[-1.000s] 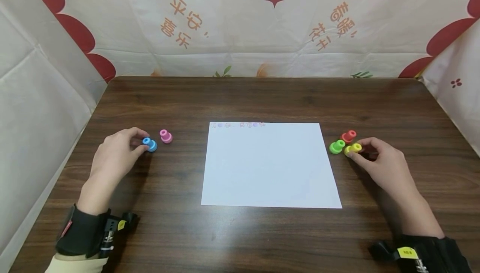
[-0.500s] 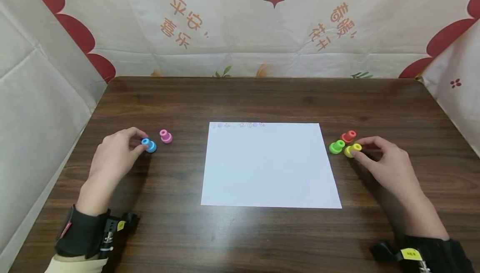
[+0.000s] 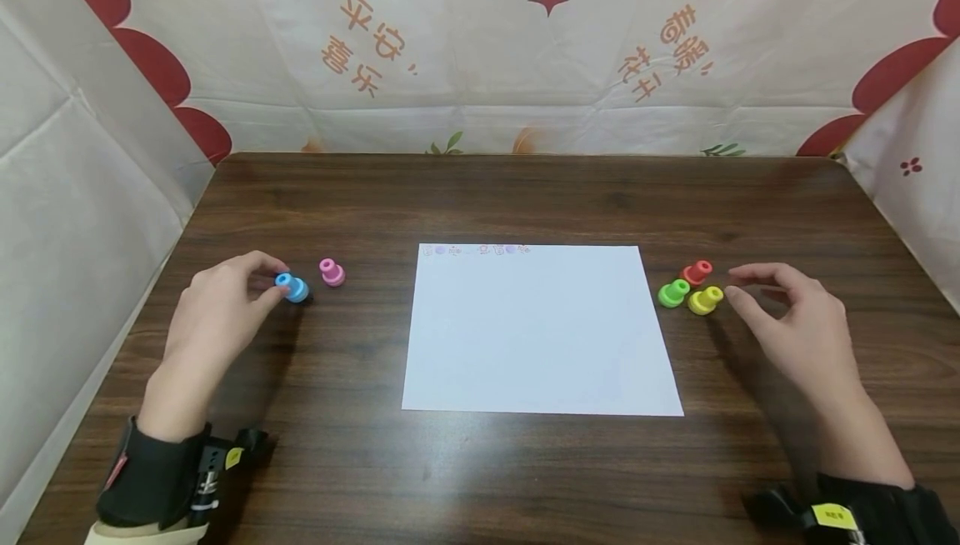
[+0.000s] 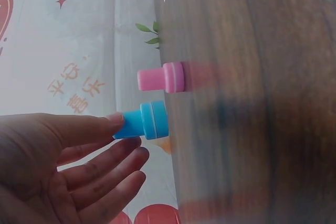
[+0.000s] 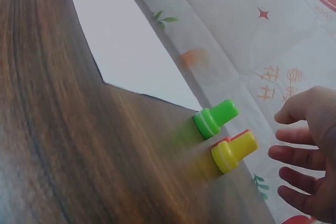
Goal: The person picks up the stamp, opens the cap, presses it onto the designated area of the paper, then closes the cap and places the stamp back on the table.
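My left hand (image 3: 213,312) pinches a small blue toy stamp (image 3: 293,288) by its handle between thumb and index finger. In the left wrist view the stamp's wide base (image 4: 155,120) is close to the table; whether it touches, I cannot tell. A pink stamp (image 3: 332,272) stands just right of it. At the right, my right hand (image 3: 806,328) holds nothing, its fingers apart and relaxed beside a yellow stamp (image 3: 705,301). Green (image 3: 673,293) and red (image 3: 697,272) stamps stand close by the yellow one, the red mostly hidden in the right wrist view.
Between the two hands lies a white sheet of paper (image 3: 540,337) with a row of small coloured prints (image 3: 476,250) along its far edge. The brown wooden table (image 3: 480,478) ends at a white patterned cloth (image 3: 480,45) behind and at the sides.
My right hand has let go of the yellow stamp and drawn away to the right. The left hand has shifted slightly left, carrying the blue stamp with it.
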Tool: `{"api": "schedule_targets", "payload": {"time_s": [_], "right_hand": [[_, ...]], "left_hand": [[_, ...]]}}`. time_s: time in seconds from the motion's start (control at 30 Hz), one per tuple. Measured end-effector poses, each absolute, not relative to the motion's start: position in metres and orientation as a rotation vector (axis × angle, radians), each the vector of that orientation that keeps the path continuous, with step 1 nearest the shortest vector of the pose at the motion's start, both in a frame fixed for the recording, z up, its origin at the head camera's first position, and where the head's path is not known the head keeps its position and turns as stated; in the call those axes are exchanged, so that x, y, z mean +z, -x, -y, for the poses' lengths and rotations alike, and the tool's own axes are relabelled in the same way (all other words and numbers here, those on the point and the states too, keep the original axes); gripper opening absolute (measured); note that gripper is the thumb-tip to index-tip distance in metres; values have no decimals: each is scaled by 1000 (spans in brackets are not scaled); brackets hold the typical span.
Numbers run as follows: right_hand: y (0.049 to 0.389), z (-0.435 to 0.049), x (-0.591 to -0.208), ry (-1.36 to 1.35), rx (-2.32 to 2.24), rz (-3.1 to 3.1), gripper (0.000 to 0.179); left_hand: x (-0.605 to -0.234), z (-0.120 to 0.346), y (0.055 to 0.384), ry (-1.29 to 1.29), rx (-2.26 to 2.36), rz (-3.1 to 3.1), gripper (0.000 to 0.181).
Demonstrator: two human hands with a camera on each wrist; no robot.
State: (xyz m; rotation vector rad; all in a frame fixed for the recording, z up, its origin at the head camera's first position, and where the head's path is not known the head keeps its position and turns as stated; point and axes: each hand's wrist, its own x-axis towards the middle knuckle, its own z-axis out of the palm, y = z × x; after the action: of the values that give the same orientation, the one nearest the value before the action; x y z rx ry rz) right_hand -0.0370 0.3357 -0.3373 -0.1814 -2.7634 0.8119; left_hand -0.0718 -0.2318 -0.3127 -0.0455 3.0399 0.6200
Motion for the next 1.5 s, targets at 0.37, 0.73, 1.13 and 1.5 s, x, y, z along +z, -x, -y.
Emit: {"api": "schedule_targets", "payload": {"time_s": [0.37, 0.73, 1.13, 1.5], "right_hand": [[37, -322, -327, 188, 863, 2594, 29], [43, -287, -310, 76, 947, 2486, 20], [48, -243, -300, -165, 1028, 2519, 20], [49, -217, -301, -303, 1037, 2562, 23]], "left_hand": [[-300, 228, 65, 52, 681, -3112, 28], [-288, 210, 63, 9, 820, -3167, 28], [-282, 188, 60, -123, 1083, -3122, 24], [-282, 170, 59, -204, 1332, -2936, 26]]}}
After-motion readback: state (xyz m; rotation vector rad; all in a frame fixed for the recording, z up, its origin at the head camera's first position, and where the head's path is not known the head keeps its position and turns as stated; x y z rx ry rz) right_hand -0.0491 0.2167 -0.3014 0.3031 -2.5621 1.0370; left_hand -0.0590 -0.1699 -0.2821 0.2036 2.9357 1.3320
